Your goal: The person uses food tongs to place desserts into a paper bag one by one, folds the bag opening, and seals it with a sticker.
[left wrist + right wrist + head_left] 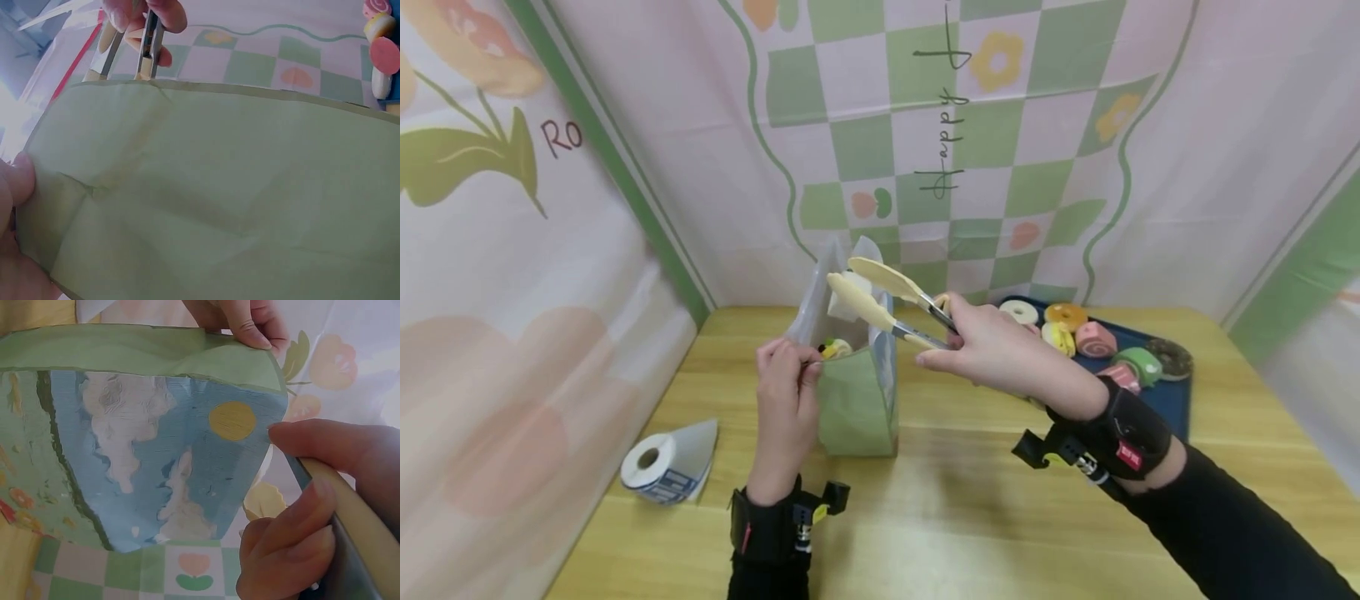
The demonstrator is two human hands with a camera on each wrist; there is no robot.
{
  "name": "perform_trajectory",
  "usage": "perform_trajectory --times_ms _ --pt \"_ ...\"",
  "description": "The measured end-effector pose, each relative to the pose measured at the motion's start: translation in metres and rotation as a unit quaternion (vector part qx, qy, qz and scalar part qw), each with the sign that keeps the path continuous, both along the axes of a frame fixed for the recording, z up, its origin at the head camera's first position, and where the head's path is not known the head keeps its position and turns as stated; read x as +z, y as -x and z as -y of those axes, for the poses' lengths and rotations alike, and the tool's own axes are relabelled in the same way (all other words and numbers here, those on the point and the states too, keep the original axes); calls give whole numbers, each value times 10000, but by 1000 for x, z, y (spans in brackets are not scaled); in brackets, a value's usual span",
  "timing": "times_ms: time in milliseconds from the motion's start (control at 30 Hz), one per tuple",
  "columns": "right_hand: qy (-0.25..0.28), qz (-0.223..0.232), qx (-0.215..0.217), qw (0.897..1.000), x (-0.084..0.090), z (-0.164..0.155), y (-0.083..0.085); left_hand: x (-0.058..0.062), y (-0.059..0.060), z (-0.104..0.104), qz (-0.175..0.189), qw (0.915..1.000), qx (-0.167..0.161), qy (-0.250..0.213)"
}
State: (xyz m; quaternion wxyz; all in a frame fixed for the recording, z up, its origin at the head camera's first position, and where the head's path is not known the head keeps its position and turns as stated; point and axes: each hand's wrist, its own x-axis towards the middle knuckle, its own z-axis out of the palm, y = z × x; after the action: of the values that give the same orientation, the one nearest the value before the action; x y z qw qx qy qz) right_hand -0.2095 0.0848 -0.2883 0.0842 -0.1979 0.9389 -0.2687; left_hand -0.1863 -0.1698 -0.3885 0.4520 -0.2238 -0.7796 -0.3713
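Observation:
A green paper bag (857, 404) stands upright on the table, its mouth spread. My left hand (786, 383) pinches the near left edge of the rim; in the left wrist view its thumb lies on the green panel. My right hand (1000, 346) grips metal tongs (917, 317) with cream tips, held over the bag's mouth. The tips stand slightly apart, and a white patch shows behind them. Inside the bag sits a small yellow-and-white piece (835, 348), partly hidden by the rim. The right wrist view shows the bag's printed side (144, 444) with clouds and a yellow sun.
To the right, a dark blue tray (1176, 408) bears several toy pastries, among them a pink roll (1096, 340) and a chocolate doughnut (1168, 360). A roll of labels (658, 467) lies at the left table edge. Patterned cloth (857, 150) hangs behind the table.

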Motion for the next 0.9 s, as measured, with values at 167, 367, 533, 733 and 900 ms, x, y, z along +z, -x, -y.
perform_trajectory --times_ms 167,367,533,733,900 --pt "-9 -43 22 10000 0 1 1 0 -1 3 153 9996 -217 -71" --pt "-103 -63 -7 9999 2 1 1 -1 -1 5 147 9990 -369 -181" --pt "-212 -197 -94 9995 2 -1 2 -1 -1 4 113 9992 -316 -203" --pt "-87 -336 -131 9993 1 -5 0 -1 -2 3 -154 9997 -204 -16" --pt "194 -425 -444 9979 -1 -13 -6 -1 -1 4 -315 9993 -187 22"
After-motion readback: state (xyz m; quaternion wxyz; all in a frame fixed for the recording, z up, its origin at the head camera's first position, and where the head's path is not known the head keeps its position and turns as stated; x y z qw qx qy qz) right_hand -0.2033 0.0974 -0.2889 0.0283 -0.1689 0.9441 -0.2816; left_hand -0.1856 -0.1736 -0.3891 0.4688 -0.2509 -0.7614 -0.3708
